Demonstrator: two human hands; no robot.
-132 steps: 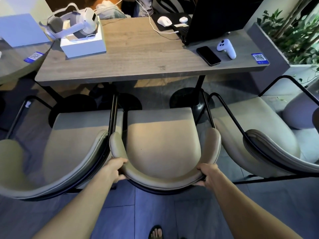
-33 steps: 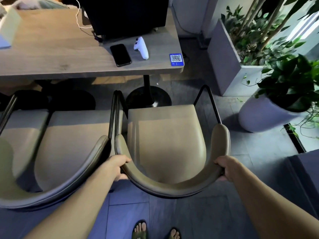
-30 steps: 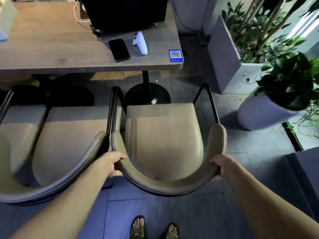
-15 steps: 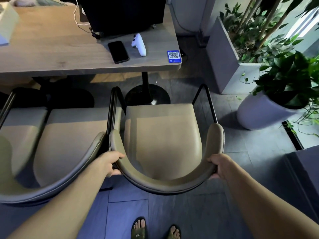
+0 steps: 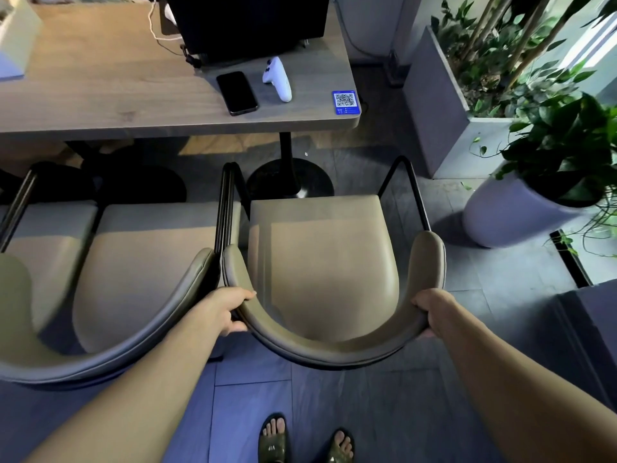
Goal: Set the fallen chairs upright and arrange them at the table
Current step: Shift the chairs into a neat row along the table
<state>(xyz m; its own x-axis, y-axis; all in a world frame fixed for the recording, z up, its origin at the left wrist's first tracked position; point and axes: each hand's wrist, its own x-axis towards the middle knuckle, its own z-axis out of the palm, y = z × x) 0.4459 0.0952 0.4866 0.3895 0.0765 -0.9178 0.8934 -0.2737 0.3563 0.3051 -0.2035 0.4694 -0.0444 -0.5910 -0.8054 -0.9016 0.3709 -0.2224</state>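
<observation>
A beige padded chair [image 5: 320,262] with a black metal frame stands upright in front of me, facing the wooden table [image 5: 100,81]. My left hand [image 5: 223,312] grips the left end of its curved backrest and my right hand [image 5: 430,312] grips the right end. Its left armrest touches a second upright beige chair [image 5: 140,282]. Part of a third chair [image 5: 30,248] shows at the far left edge. All three seats point at the table's near edge.
On the table lie a black phone [image 5: 237,92], a white controller [image 5: 278,78], a blue QR card [image 5: 346,101] and a dark laptop [image 5: 247,25]. A round table base [image 5: 290,178] stands ahead of the chair. A potted plant [image 5: 534,195] and grey planter [image 5: 444,105] stand at right.
4.4 s ago my hands held the middle chair; now they hold the rightmost one. Over the last second this chair has shifted slightly left, against the neighbouring chair.
</observation>
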